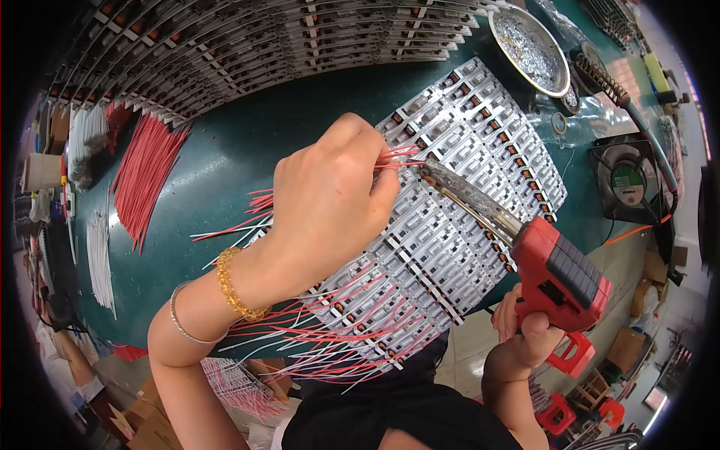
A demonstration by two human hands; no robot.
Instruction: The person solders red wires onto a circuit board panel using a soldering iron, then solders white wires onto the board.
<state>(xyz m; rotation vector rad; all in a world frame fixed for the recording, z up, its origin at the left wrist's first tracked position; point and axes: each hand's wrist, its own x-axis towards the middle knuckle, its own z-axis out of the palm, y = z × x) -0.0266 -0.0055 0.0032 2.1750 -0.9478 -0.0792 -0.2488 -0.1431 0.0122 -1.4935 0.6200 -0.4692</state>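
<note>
My left hand (330, 195) is pinched together, thumb against fingers, on a few thin red plastic-coated wires (401, 156), their ends over a wide panel of silvery-grey circuit boards (480, 150). My right hand (529, 330) is wrapped around the grip of a red-and-black gun-shaped soldering tool (559, 281); its tip sits right by those wire ends. I can't tell whether it touches them.

More red and white wires (330, 330) trail off the panel's near edge. Under it lies my smooth dark-green tabletop (240, 142), shiny where light catches it. On its left lie a fanned red wire bundle (146, 180) and a smaller white wire bundle (99, 259). Rows of stacked grey boards (300, 45) line the far side. To the right are a round metal bowl (555, 94), a coiled-spring holder (600, 79) and a square black fan (630, 184).

Beyond the table, red plastic stools (574, 356) stand on a pale tiled floor (472, 364), and brown cardboard boxes (157, 427) sit lower left.
</note>
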